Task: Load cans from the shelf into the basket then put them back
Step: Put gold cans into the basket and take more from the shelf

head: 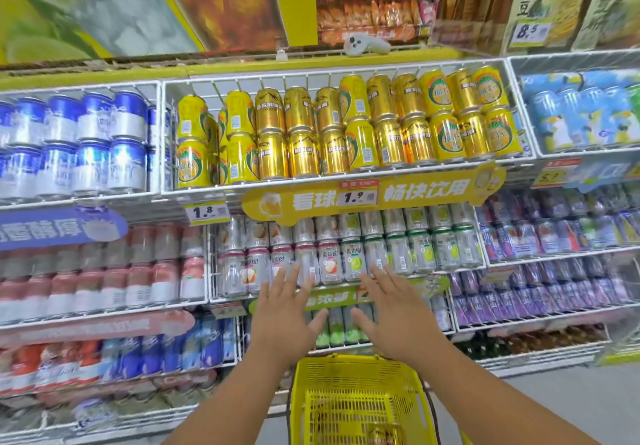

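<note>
Both my hands are raised in front of the shelves, fingers spread and straight, holding nothing. My left hand point(287, 309) and my right hand point(391, 309) hover before a row of silver fruit-drink cans point(330, 263) in a white wire bin. Higher up, yellow and gold cans point(346, 133) stand stacked two high in a white wire shelf bin point(332, 76). The yellow plastic basket point(360, 403) sits low between my forearms. One can point(382, 436) shows on its floor at the frame's bottom edge.
Blue-and-silver cans point(79, 147) fill the bin at upper left, pink cans point(104, 271) the one below. Light blue cartons point(581, 112) and purple cans point(554, 230) are at right. Price tags point(358, 197) hang on the shelf edges. Grey floor point(571, 396) lies at lower right.
</note>
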`<state>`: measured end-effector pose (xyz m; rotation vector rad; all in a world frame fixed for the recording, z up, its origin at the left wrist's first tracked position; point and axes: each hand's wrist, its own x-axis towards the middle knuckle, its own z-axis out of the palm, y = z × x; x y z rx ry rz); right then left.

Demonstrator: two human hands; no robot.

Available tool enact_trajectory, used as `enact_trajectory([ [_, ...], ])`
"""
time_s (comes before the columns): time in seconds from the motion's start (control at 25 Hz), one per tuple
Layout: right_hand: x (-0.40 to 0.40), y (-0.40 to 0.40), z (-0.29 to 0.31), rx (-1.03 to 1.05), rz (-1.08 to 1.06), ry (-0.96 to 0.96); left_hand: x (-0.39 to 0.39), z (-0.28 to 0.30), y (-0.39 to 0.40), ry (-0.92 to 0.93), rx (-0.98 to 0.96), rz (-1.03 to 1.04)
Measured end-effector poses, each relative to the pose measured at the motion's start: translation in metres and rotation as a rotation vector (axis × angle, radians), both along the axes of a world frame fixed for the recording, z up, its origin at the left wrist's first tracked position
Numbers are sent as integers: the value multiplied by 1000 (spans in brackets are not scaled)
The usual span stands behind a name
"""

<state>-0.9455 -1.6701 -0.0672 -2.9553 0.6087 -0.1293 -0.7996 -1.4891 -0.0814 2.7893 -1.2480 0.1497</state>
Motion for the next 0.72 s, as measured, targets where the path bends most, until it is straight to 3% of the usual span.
enact_trajectory([
  [0.28,18,-21,71,-27,34,-100,11,79,-24,-65,-139,39],
  [0.72,35,-87,146,-59,107,-182,23,147,-79,-102,-229,208],
])
